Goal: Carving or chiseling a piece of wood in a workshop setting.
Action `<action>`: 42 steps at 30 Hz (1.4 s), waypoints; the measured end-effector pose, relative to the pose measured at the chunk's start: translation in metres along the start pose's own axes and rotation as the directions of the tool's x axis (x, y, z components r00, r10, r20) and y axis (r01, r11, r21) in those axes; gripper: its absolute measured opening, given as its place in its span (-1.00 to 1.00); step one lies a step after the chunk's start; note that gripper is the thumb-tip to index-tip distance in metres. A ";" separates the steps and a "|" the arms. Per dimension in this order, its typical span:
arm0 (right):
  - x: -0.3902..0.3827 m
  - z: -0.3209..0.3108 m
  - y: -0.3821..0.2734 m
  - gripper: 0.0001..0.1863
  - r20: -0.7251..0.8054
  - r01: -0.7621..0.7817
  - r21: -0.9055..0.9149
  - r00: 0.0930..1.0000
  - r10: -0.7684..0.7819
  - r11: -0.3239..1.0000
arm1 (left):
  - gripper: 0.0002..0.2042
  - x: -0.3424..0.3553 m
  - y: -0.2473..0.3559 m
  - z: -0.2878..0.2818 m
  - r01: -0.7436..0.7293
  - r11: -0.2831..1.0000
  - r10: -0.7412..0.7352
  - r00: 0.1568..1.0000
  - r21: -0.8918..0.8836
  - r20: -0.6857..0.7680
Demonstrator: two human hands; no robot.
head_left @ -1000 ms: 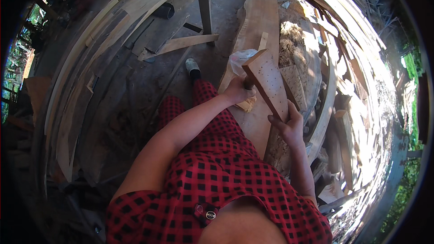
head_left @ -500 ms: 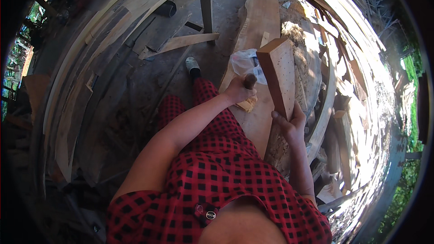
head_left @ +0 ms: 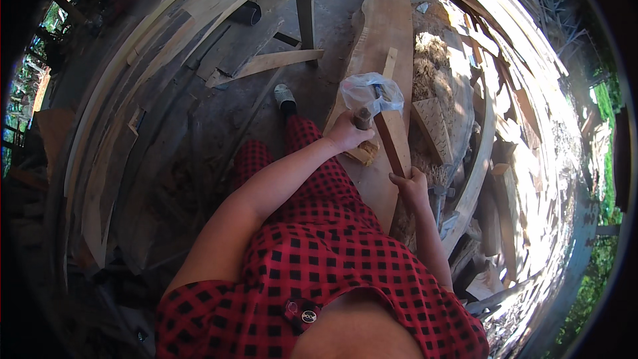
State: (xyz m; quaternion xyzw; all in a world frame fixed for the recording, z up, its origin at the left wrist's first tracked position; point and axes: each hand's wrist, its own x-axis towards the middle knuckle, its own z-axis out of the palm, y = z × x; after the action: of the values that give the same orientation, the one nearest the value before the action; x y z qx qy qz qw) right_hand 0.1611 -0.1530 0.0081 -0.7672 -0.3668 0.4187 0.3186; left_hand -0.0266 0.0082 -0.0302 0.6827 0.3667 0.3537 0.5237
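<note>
My left hand (head_left: 349,131) is closed round a wooden handle (head_left: 362,118) whose blunt round end faces up; whatever is at its other end is hidden. My right hand (head_left: 411,187) grips the near end of a long wooden block (head_left: 397,138) with a reddish-brown edge and a paler face. The block slants over the plank (head_left: 377,189), its far end beside a clear plastic bag (head_left: 362,93). Something dark blue shows in or against the bag. A wedge-shaped piece of wood (head_left: 435,129) dotted with small marks lies right of the block.
A rough log (head_left: 458,103) with a shaggy fibrous patch lies along the plank's right side. Farther right, scrap boards (head_left: 498,159) are heaped. Long boards (head_left: 199,10) are stacked at left, near a low wooden stand (head_left: 304,16). My shoe (head_left: 284,95) rests on the floor.
My right hand has lowered the block and shifted slightly left with it, uncovering the dotted wedge and more of the bag. The left hand and handle have barely moved.
</note>
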 end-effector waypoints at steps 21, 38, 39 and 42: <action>0.028 0.035 0.090 -0.47 0.008 0.052 -0.488 0.998 -0.055 0.871 | -0.84 -0.003 0.009 -0.005 0.020 0.961 -0.079 0.976 -0.276 -0.204; 0.000 0.022 0.033 -0.57 0.047 -0.049 -0.150 0.997 0.057 0.987 | -0.83 0.001 -0.007 0.004 0.006 0.995 -0.017 0.994 -0.102 -0.107; -0.005 0.017 0.022 -0.61 0.014 -0.006 -0.088 1.000 0.007 0.996 | -0.83 0.002 -0.006 0.004 0.008 0.995 -0.019 0.994 -0.103 -0.106; -0.019 0.002 -0.028 -0.61 0.013 0.058 0.113 0.998 -0.060 0.992 | -0.80 0.003 -0.003 0.005 -0.010 0.999 0.008 0.998 -0.039 -0.067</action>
State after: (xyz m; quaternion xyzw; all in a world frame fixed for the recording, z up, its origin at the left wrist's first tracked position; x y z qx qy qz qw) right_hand 0.1442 -0.1538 0.0372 -0.7335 -0.3678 0.4352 0.3705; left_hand -0.0215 0.0088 -0.0343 0.6617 0.3740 0.3859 0.5229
